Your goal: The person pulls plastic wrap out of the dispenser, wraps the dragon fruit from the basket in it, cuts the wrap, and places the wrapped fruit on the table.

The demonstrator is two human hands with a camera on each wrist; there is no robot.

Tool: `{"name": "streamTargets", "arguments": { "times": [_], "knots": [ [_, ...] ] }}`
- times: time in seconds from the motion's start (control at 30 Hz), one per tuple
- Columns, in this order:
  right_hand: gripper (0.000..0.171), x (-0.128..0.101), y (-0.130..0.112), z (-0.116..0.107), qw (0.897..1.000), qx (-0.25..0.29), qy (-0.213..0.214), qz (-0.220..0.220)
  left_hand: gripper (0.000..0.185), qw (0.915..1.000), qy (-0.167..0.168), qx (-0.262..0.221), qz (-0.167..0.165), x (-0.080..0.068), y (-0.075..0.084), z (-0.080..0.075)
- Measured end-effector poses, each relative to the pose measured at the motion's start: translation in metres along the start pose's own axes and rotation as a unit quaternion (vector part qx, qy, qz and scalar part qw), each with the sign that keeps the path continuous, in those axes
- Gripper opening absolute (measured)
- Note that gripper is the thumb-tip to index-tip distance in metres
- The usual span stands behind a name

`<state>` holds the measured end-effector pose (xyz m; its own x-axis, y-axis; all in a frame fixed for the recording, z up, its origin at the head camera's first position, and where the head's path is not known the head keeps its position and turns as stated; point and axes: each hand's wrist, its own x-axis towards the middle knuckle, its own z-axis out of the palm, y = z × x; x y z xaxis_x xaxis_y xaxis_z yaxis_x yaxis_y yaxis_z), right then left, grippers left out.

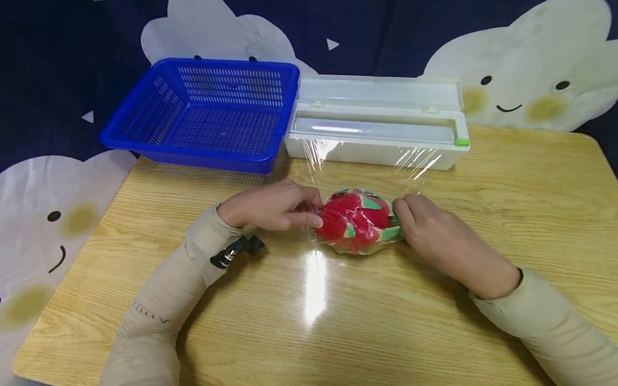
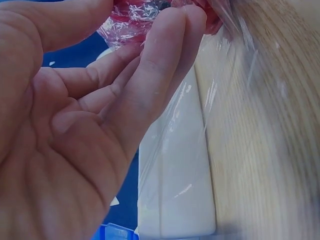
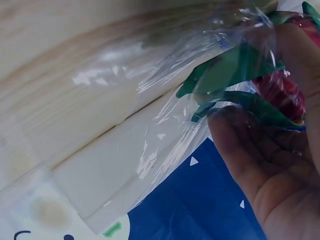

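A red dragon fruit (image 1: 354, 222) with green scales lies on its side between my hands, under shiny clear plastic wrap (image 1: 415, 161). The sheet still runs from the fruit back to the long white wrap dispenser box (image 1: 444, 159). At the fruit's left end, my left hand (image 1: 272, 206) pinches it through the film with thumb and fingers. My right hand (image 1: 434, 241) grips the opposite end, its fingers curled at the green tips. In the right wrist view, loose film (image 3: 170, 130) spreads out beside the green scales (image 3: 225, 72).
The dispenser's lid (image 1: 381, 92) stands open behind a roll (image 1: 376, 130). Left of it sits a blue plastic basket (image 1: 207, 153). A black strap piece (image 1: 236, 252) hangs at my left wrist. Beneath everything is a wooden table (image 1: 367, 332), backed by dark cloud-print cloth.
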<state>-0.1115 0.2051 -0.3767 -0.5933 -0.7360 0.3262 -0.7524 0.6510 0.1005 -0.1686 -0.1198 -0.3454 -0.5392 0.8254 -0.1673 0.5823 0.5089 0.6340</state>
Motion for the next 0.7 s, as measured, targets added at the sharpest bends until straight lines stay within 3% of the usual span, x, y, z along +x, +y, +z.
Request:
{"name": "streamTargets", "arguments": {
  "times": [0.27,0.5,0.7],
  "knots": [
    [0.057,0.0,0.0002,0.0011,0.999,-0.026,0.003,-0.018,0.022,1.0,-0.005,0.0,0.003,-0.0004,-0.001,0.0001],
    [0.019,0.0003,0.0013,0.0025,0.999,-0.035,0.012,-0.031,0.021,0.9999,-0.007,-0.005,0.008,-0.0011,-0.0025,-0.0002],
    [0.033,0.0018,-0.0015,0.0027,0.998,-0.045,0.035,-0.035,0.021,0.9999,-0.008,-0.007,0.01,-0.0011,-0.0032,-0.0002]
  ]
}}
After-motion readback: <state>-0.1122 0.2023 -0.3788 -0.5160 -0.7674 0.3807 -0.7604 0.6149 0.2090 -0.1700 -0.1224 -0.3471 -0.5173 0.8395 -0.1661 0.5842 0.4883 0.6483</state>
